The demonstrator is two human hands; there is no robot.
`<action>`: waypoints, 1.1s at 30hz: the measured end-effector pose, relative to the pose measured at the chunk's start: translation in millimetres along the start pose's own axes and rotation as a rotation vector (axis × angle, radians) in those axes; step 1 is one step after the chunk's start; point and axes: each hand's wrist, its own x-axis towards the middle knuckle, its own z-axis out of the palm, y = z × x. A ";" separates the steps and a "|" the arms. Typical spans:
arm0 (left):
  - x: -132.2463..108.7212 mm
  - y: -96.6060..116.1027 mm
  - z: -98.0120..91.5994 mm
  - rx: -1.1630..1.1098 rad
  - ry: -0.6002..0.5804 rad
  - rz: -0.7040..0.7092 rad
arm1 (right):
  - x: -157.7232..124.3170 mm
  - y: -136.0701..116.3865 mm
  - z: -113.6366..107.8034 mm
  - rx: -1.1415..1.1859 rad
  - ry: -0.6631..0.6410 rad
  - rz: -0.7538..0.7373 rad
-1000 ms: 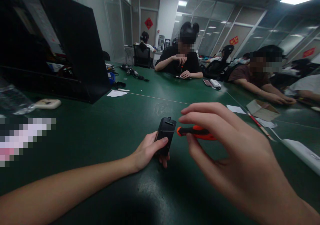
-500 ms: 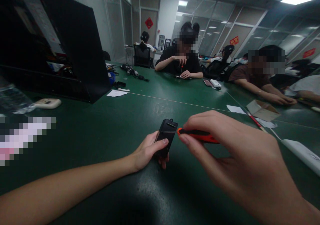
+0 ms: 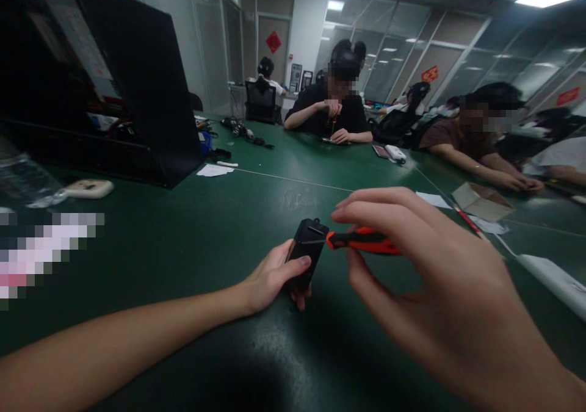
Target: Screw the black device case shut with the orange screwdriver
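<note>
Head view: left hand (image 3: 268,281) closed around the black case (image 3: 316,252), thumb across its face, above the green table (image 3: 192,247). Right hand (image 3: 439,284) half open about the screwdriver (image 3: 361,241); firmness of grip cannot be told. Apparent step: driver work, shaft against the case. Next move calls for a renewed handle grip, shaft aligned. Versus the previous frame, the right fingers have spread, exposing more handle.

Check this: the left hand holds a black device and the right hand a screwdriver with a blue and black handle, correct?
Not blue: the screwdriver has an orange and black handle, as the head view shows. The left hand holds the black device, and the right hand the screwdriver.
</note>
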 end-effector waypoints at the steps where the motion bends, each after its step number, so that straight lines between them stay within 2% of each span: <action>1: -0.1 -0.2 0.3 0.001 -0.001 0.004 | -0.2 -0.7 0.1 0.002 -0.006 -0.001; 14: -1.4 -0.5 0.9 -0.006 -0.001 0.032 | -2.2 -3.0 3.3 0.004 -0.005 0.001; 21: -1.8 -3.2 -0.5 -0.027 -0.005 0.001 | 1.4 -0.3 -1.5 0.003 -0.006 0.017; 26: 0.3 -7.8 -3.1 -0.080 0.004 -0.006 | -0.3 0.9 -3.2 -0.019 -0.070 -0.003; 31: 5.1 -14.2 -7.0 -0.199 0.036 -0.025 | -7.5 7.1 -5.1 -0.097 -0.228 0.016; 33: 6.3 -14.5 -7.2 -0.229 0.041 -0.028 | -11.3 7.5 -10.1 -0.097 -0.214 -0.014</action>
